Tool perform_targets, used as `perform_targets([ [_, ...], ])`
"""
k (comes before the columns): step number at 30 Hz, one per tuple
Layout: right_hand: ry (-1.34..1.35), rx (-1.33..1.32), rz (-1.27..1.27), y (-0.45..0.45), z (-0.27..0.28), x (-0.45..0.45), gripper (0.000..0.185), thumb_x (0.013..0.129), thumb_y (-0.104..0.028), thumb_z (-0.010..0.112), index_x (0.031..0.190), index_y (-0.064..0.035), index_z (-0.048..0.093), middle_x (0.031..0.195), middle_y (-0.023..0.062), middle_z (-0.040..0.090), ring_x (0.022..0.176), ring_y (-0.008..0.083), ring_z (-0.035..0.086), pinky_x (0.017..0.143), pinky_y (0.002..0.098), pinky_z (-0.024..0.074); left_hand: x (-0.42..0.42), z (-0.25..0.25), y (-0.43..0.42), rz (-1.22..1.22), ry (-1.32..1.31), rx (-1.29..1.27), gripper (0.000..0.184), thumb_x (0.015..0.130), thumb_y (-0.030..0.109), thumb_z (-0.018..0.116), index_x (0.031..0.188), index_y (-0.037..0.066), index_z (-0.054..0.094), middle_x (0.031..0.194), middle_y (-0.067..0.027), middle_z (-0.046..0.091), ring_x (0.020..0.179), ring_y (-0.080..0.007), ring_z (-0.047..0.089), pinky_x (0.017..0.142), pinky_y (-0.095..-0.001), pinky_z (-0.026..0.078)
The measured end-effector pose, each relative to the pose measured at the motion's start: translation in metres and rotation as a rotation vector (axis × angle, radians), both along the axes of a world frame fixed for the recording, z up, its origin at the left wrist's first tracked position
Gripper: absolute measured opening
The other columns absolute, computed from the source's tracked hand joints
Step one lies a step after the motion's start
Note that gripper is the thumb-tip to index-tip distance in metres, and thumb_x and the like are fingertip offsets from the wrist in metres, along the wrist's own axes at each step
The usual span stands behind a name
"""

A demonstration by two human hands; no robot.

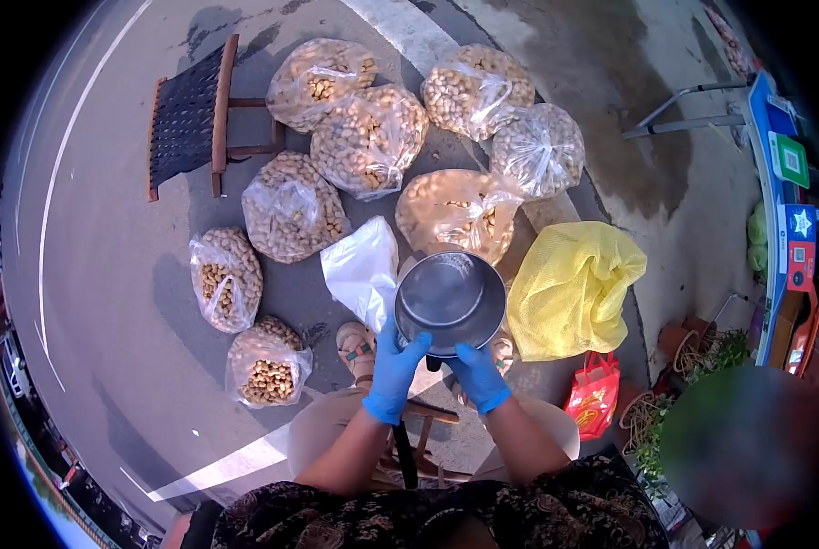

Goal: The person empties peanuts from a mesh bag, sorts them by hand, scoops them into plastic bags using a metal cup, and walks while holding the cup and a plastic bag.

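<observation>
A dark metal pot (450,304), empty inside, is held between my two blue-gloved hands. My left hand (393,371) grips its lower left rim, thumb toward the front. On the lower right side, my right hand (479,373) holds the rim, with a short black handle between the hands. Just left of the pot lies a white plastic bag (362,265). Beyond it sits an open clear bag of peanuts (455,215). To the right is a yellow mesh sack (574,291).
Several tied bags of peanuts (368,142) stand on the pavement ahead and left. A woven chair (188,121) is at the upper left. Near my right knee stands a red bag (593,395), with potted plants (679,343) and a blue-edged table (768,210) farther right.
</observation>
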State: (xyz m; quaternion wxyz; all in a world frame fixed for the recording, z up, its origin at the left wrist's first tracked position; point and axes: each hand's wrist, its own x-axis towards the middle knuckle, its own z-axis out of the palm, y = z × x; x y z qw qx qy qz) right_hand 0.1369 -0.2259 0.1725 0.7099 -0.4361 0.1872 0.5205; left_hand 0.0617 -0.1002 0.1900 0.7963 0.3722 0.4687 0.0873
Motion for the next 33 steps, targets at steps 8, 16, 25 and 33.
perform_targets([
  [8, 0.21, 0.101, -0.139, -0.017, -0.007, -0.033, 0.059, 0.082, -0.014, 0.06, 0.133, -0.005, 0.032, 0.127, 0.0116, 0.046, 0.113, 0.0251, 0.051, 0.097, 0.0432, 0.0429, -0.011, -0.008, -0.017, 0.048, 0.094, -0.099, 0.064, 0.078, 0.007, 0.064, 0.134, -0.003, 0.034, 0.127, -0.0113, 0.046, 0.115, -0.0185, 0.045, 0.097, -0.0304, 0.037],
  [16, -0.011, -0.13, 0.147, -0.078, 0.046, -0.011, 0.053, 0.081, -0.02, 0.062, 0.127, -0.0016, 0.042, 0.122, 0.0109, 0.052, 0.11, 0.0244, 0.053, 0.095, 0.0405, 0.0426, -0.016, 0.038, -0.056, -0.039, -0.049, -0.307, 0.067, 0.08, 0.008, 0.065, 0.137, 0.002, 0.031, 0.127, -0.0053, 0.047, 0.117, -0.0149, 0.042, 0.099, -0.0305, 0.034],
  [25, 0.139, -0.088, 0.207, -0.072, 0.205, 0.037, 0.054, 0.079, -0.025, 0.064, 0.123, -0.0002, 0.047, 0.118, 0.012, 0.056, 0.107, 0.025, 0.054, 0.092, 0.0403, 0.0446, -0.011, 0.169, -0.078, -0.154, 0.037, 0.009, 0.082, 0.08, 0.032, 0.068, 0.14, -0.001, 0.023, 0.14, -0.0148, 0.033, 0.131, -0.0233, 0.03, 0.107, -0.0335, 0.023],
  [33, 0.212, -0.181, 0.18, -0.074, 0.307, 0.052, 0.063, 0.077, -0.022, 0.065, 0.131, -0.0036, 0.038, 0.125, 0.0125, 0.051, 0.111, 0.0283, 0.052, 0.093, 0.0428, 0.0438, -0.033, 0.266, -0.067, -0.336, -0.015, -0.143, 0.067, 0.086, 0.035, 0.06, 0.137, 0.002, 0.032, 0.138, -0.0164, 0.037, 0.126, -0.0247, 0.039, 0.102, -0.0342, 0.033],
])
